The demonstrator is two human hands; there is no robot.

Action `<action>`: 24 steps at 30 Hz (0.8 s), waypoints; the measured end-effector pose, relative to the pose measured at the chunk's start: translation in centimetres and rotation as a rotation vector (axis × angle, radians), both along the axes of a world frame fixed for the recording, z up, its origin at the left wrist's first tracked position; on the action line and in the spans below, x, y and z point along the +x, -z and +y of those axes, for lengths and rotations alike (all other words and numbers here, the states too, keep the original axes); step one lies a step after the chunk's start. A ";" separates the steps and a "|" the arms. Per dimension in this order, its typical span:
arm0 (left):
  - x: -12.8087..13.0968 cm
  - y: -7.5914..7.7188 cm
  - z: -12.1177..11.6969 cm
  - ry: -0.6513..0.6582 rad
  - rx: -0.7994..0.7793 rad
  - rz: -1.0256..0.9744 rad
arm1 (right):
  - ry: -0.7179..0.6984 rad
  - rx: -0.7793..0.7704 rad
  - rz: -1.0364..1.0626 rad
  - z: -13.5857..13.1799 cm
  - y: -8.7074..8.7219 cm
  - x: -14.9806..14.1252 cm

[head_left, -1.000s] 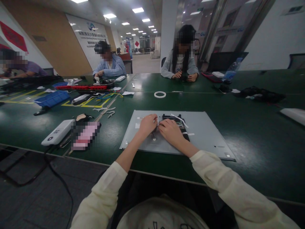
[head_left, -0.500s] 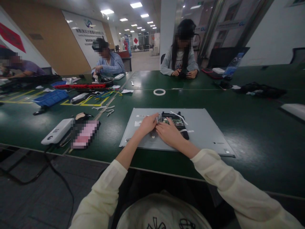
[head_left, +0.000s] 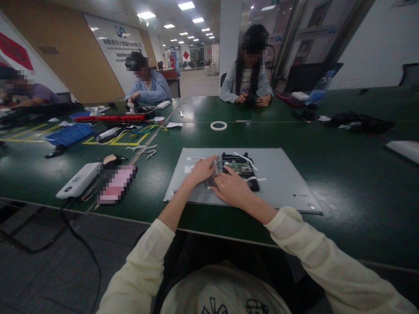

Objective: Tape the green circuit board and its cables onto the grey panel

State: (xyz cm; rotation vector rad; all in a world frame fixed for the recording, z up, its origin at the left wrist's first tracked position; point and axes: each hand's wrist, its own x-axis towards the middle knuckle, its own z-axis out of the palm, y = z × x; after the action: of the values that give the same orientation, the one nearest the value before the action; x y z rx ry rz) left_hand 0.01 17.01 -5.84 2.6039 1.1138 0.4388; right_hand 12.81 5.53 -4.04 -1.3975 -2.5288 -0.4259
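A flat grey metal panel lies on the green table in front of me. Fixed near its middle is a green circuit board in a black frame, with white tape strips across it. Just left of the board is a translucent greyish plastic piece, partly covered by my hands. My left hand rests on the piece from the left, fingers stretched out. My right hand touches its right side, index finger extended apart from the others toward the board. Both thumbs are mostly hidden.
A white tape roll lies beyond the panel. To the left are a white power bank, a pink phone, a blue tray and cables. Across the table sit people, one handling a dark object.
My right hand has shifted slightly left and toward me, its index finger now lifted apart. More of the circuit board and translucent piece shows. My left hand has barely moved.
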 end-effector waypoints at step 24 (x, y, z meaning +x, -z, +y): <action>-1.2 -2.6 -0.8 -0.392 0.005 -0.407 | -0.154 -0.156 0.139 -1.9 0.0 0.5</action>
State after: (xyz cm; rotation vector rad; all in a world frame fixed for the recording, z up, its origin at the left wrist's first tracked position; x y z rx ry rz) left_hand -1.22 16.24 -3.25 2.1493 1.4586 1.0015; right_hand 13.28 3.60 -4.09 -1.2225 -2.5769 -0.1018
